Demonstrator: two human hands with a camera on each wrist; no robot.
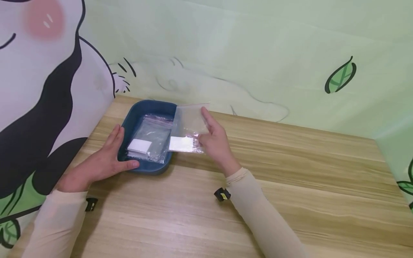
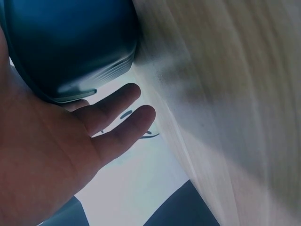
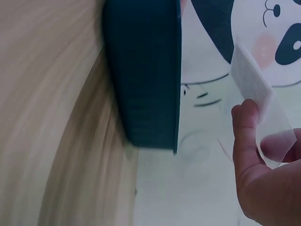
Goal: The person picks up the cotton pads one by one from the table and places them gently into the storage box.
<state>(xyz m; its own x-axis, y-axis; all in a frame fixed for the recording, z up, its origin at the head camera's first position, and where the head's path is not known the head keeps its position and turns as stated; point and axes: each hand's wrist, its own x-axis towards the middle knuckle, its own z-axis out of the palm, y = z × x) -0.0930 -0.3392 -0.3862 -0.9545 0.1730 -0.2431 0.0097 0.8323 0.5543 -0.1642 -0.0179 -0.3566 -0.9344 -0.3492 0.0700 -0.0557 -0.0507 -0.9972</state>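
Observation:
A clear zip-lock bag with a white rectangle inside its lower part is pinched between the thumb and fingers of my right hand. It hangs over the right rim of a dark blue bin. In the right wrist view the bag is seen edge-on, beside the bin and apart from it. My left hand rests against the bin's near left corner, its thumb along the front rim and straight fingers at the left side. Inside the bin lie other clear zip-lock bags with white rectangles, overlapping each other.
The bin stands on a wood-grain table, near its back left corner. A pale green wall sheet with cartoon drawings rises along the back and left. Black mounts are strapped at both wrists.

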